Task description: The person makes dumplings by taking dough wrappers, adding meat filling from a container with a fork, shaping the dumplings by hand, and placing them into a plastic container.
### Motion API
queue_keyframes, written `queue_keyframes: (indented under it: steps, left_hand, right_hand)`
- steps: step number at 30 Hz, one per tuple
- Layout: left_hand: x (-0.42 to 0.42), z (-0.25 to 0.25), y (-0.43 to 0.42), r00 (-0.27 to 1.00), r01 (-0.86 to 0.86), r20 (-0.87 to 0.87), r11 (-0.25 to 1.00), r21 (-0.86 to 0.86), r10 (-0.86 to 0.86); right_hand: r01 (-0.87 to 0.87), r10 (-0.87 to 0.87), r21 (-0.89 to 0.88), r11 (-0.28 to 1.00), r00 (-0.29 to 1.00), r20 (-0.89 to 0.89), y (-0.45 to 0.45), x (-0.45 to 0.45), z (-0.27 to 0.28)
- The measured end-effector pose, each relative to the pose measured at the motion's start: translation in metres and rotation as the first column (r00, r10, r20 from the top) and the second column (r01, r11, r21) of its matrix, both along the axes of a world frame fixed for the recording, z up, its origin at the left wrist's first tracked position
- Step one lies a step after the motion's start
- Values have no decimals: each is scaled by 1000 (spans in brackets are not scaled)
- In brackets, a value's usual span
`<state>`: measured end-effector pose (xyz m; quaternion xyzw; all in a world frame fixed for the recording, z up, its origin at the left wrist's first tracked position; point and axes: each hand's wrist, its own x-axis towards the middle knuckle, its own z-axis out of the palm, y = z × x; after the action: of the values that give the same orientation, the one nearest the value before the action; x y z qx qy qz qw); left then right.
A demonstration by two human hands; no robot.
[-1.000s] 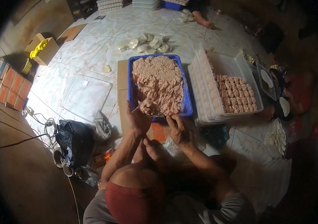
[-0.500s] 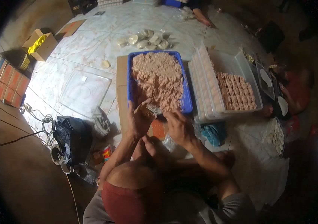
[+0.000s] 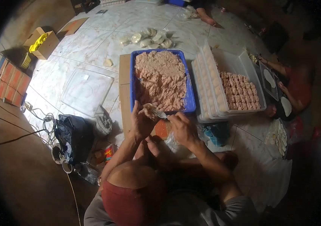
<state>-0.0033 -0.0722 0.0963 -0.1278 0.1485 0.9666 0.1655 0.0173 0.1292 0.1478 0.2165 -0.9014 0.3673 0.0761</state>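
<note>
So your left hand, mid-frame, has its grip curled round a small tan piece, with a metal utensil right up against it, by the lower edge of the blue tub of pinkish mix. Your right hand's grip pinches the handle end. Looks like the filling step to me; next move calls for a steady palm, light pressure. Centre-right, a clear box holds neat rows.

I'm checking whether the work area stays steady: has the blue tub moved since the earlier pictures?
No: measured against the clear lid on the floor, the blue tub shows no shift either way.
</note>
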Motion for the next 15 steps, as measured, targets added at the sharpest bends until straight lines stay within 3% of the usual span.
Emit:
queue_keyframes:
  steps: [2,4,6,7,10,11,12,14,15]
  left_hand:
    - [-1,-11,-4,998,45,-43,996,-73,-48]
    - [-1,-10,-4,998,2,-55,998,-69,-6]
    - [4,-3,1,997,60,-42,996,-59,-62]
    - [1,4,2,992,104,-66,993,-52,-107]
    - [1,-6,1,995,92,-44,996,9,-92]
    - [3,-5,-2,988,152,-16,987,-45,-153]
    - [10,-8,-1,985,172,7,984,-47,-172]
    - [8,-10,0,961,267,-57,963,-32,-269]
    - [1,-7,0,943,314,-105,949,-33,-316]
  right_hand:
    - [-75,46,189,979,987,151,7,-8,2]
    - [-37,18,184,982,994,105,7,-10,5]
    - [-121,120,-59,991,993,-19,3,-3,-2]
    - [-114,113,-64,991,993,-18,6,1,-2]
    - [-178,152,239,955,981,123,18,-4,9]
    - [-199,170,329,923,979,114,19,-6,18]
    - [-189,153,318,929,979,135,23,-6,10]
    - [-299,284,205,932,954,98,28,-25,-2]
    - [-301,280,237,923,952,121,35,-31,3]
